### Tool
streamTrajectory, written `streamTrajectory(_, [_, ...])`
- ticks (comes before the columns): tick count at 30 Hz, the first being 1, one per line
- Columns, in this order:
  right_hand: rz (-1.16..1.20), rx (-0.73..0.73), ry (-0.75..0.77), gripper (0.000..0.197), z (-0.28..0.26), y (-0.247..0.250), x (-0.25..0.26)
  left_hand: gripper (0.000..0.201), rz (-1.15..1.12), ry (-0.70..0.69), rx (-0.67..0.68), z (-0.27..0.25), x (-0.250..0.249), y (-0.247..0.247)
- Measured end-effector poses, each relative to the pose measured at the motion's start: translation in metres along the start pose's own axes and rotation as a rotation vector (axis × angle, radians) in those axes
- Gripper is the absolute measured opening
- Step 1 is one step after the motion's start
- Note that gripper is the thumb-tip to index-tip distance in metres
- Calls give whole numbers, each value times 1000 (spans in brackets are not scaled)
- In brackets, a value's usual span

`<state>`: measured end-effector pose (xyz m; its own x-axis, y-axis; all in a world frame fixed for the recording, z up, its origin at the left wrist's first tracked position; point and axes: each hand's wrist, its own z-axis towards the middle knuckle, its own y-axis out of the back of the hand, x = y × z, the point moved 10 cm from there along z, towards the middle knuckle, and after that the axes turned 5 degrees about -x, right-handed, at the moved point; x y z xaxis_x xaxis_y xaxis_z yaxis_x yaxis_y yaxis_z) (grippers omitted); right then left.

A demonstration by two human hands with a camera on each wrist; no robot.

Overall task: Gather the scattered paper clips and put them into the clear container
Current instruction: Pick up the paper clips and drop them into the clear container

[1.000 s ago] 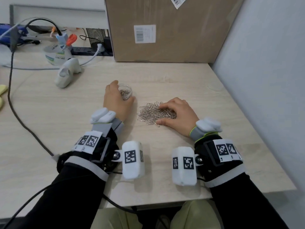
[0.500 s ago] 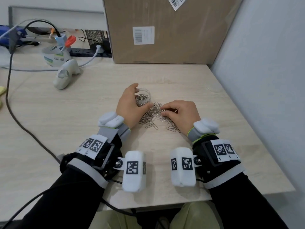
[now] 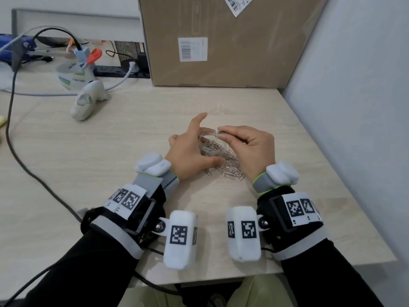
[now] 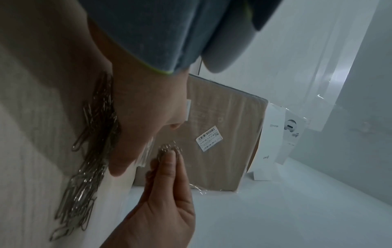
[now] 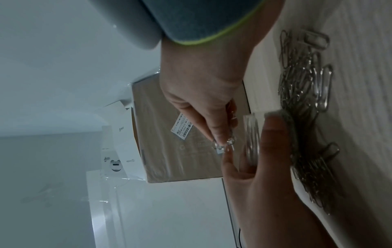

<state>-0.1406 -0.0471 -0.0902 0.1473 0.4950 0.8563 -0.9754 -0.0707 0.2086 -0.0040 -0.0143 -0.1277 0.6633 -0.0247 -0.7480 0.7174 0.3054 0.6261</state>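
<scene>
A small clear container (image 3: 211,149) with paper clips in it stands on the wooden desk (image 3: 132,151). My left hand (image 3: 192,147) grips it from the left, thumb on the near side and index finger raised. My right hand (image 3: 221,132) pinches a few paper clips (image 3: 218,132) just above the container's rim. A loose pile of silver paper clips (image 3: 231,168) lies on the desk right beside the container, partly hidden under both hands. The right wrist view shows the pinched clips (image 5: 224,144) next to the container's wall (image 5: 251,139). The left wrist view shows the pile (image 4: 91,151).
A large cardboard box (image 3: 212,41) stands at the back of the desk. A grey wall (image 3: 354,107) closes the right side. At back left are a white handheld device (image 3: 88,100), a tape tub (image 3: 73,76) and a power strip (image 3: 117,70). A dark cable (image 3: 13,129) runs down the left.
My left hand slid the container to the right, up against the clip pile. My right hand left the pile and rose over the container with a pinch of clips.
</scene>
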Motion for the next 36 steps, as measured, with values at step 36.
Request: streamTrajectory(36, [-759,482,79,85,-22,-60,-29,91,-39,261,-645,-5,38,66])
